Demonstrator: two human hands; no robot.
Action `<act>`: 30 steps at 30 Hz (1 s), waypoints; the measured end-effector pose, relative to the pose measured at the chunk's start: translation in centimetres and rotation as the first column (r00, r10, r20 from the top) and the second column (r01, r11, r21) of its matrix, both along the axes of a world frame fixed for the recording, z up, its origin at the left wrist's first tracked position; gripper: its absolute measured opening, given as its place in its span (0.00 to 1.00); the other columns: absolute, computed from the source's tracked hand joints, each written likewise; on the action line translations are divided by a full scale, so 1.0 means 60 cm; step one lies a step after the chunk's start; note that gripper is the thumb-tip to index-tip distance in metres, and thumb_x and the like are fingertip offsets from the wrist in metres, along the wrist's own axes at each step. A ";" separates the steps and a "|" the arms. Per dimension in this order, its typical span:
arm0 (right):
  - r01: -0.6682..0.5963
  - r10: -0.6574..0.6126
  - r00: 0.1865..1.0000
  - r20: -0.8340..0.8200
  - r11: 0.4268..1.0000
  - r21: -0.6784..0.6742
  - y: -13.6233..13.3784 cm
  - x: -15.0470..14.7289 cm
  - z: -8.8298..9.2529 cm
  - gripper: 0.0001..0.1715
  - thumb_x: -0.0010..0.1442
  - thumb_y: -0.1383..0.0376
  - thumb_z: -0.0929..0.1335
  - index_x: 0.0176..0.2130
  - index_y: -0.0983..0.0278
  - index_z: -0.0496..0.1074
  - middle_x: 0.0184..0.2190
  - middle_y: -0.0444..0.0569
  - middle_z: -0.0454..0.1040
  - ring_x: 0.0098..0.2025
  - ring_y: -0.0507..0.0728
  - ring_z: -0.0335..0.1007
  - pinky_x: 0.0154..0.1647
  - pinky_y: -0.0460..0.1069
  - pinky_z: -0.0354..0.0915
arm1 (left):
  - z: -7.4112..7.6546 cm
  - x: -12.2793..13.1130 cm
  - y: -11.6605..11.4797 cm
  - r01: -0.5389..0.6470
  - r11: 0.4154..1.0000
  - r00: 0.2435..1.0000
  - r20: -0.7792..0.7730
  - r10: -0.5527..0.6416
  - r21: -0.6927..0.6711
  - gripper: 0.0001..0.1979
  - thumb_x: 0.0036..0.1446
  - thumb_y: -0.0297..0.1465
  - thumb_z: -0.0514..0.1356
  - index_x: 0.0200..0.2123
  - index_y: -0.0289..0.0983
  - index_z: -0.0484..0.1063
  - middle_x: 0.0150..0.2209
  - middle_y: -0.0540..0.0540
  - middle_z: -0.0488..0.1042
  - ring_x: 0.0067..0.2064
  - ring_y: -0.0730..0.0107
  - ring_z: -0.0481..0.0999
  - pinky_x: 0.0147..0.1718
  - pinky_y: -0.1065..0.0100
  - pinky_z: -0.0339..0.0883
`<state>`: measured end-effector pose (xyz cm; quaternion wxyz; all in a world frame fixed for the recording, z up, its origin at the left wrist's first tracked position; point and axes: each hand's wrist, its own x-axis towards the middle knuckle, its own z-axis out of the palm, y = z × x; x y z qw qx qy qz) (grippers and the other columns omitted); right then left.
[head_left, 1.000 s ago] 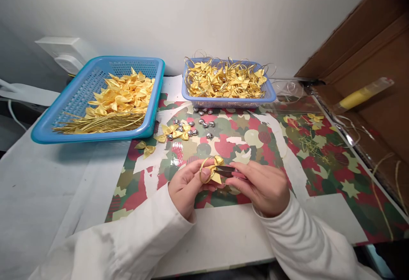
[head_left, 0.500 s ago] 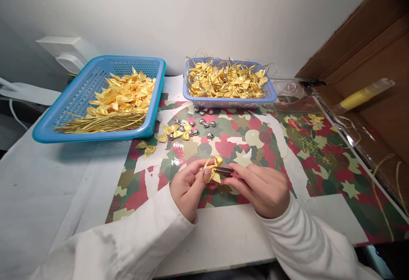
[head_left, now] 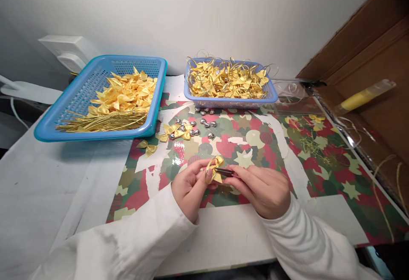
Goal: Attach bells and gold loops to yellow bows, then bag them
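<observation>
The left hand (head_left: pixel 188 186) pinches a small yellow bow (head_left: pixel 216 168) with a gold loop (head_left: pixel 210 172) on it; the grip is narrow, thumb and fingers closed on the loop side; the bow sits just past the left fingertips, held up a little over the tabletop (head_left: pixel 223 233). The right hand (head_left: pixel 263 188) holds a thin dark tool (head_left: pixel 227 172); its grip is shut on the tool too, and the tip touches the bow at its middle, right where the two grips meet; I cannot tell if the tool is scissors or tweezers.

To do this step well, I think the left grip should stay tight and still, so the bow does not spin; the tool tip should work only at the knot, not on the soft wings; small slow moves are best, since the bow is tiny and slippery; keeping both hands close and low helps steady them.

Away from the grips, far and to the left, a big blue basket (head_left: pixel 79 101) holds plain bows and gold strings; far ahead, a small basket (head_left: pixel 230 100) holds bows with loops; between the grips and the baskets lie silver beads (head_left: pixel 206 123) and a few loose bows (head_left: pixel 147 147) on the star paper (head_left: pixel 255 144).
</observation>
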<state>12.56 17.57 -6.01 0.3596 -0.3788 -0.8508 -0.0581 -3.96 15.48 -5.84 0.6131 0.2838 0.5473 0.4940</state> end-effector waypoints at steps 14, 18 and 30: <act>0.232 -0.294 0.929 -0.223 0.935 -0.267 0.019 0.010 -0.012 0.13 0.59 0.56 0.68 0.34 0.64 0.75 0.18 0.44 0.72 0.18 0.50 0.64 0.21 0.44 0.59 | 0.009 -0.001 0.003 -0.004 0.999 0.999 0.041 0.006 -0.045 0.18 0.48 0.41 0.65 0.38 0.34 0.73 0.29 0.44 0.80 0.29 0.63 0.79 0.32 0.64 0.69; 0.462 -0.514 0.855 -0.064 0.813 -0.354 0.030 0.022 -0.023 0.15 0.58 0.55 0.67 0.38 0.63 0.73 0.22 0.46 0.75 0.21 0.54 0.67 0.21 0.46 0.57 | 0.013 -0.008 0.004 0.002 0.996 0.996 0.088 0.006 -0.095 0.16 0.50 0.40 0.62 0.37 0.35 0.73 0.31 0.42 0.81 0.31 0.59 0.80 0.34 0.63 0.68; 0.340 -0.402 0.907 -0.123 0.873 -0.349 0.031 0.017 -0.015 0.13 0.57 0.61 0.68 0.41 0.63 0.74 0.42 0.55 0.72 0.44 0.62 0.65 0.41 0.55 0.62 | 0.018 -0.010 0.001 0.112 0.993 0.993 0.052 -0.109 -0.042 0.16 0.49 0.41 0.63 0.36 0.35 0.74 0.27 0.44 0.79 0.26 0.61 0.77 0.32 0.62 0.67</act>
